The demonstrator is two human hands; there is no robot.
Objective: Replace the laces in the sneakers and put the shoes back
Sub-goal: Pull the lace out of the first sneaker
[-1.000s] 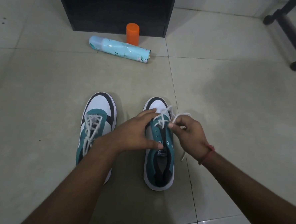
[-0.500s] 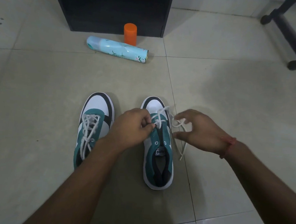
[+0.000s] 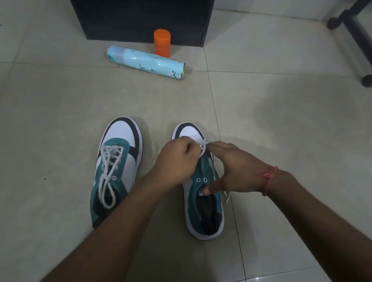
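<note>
Two teal, white and black sneakers stand side by side on the tiled floor. The left sneaker [image 3: 117, 169] is fully laced with a white lace. The right sneaker [image 3: 204, 209] has empty upper eyelets and a white lace [image 3: 203, 147] only near its toe. My left hand [image 3: 175, 162] is closed over the shoe's left side and pinches that lace at the lower eyelets. My right hand [image 3: 233, 170] lies across the shoe's right side, fingertips at the lace, thumb on the tongue. A loose lace end [image 3: 226, 196] hangs beside the shoe.
A pale blue spray can [image 3: 145, 62] lies on its side beyond the shoes. An orange cylinder [image 3: 162, 42] stands behind it, in front of a black cabinet [image 3: 140, 9]. A black furniture leg [image 3: 365, 42] crosses the top right corner.
My right hand has moved left from beside the shoe onto it, meeting my left hand at the lace near the toe. The left hand shifted slightly toward the toe.
</note>
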